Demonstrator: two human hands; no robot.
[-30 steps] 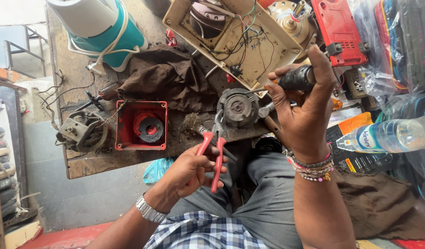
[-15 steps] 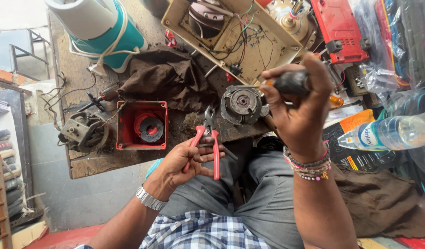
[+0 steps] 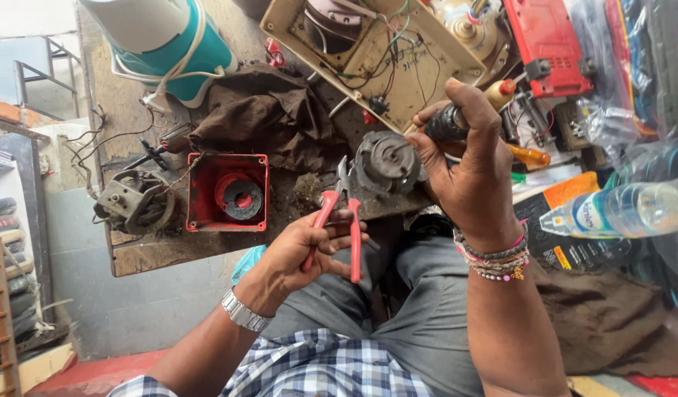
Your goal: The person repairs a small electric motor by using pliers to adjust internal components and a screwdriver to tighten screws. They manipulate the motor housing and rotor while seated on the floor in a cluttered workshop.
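Overhead, the left hand (image 3: 302,250) grips red-handled pliers (image 3: 337,220) at the bench (image 3: 170,250) edge, while the right hand (image 3: 468,169) closes around a black cylindrical part (image 3: 445,123) just beside the round motor piece (image 3: 387,162).

Pliers (image 3: 339,220) left of motor (image 3: 387,162)

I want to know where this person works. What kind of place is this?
Probably a small repair shop for electric appliances. A worn bench is crowded with motor parts and an opened casing showing loose wires. The left hand holds red pliers, and the right hand grips a dark tool.
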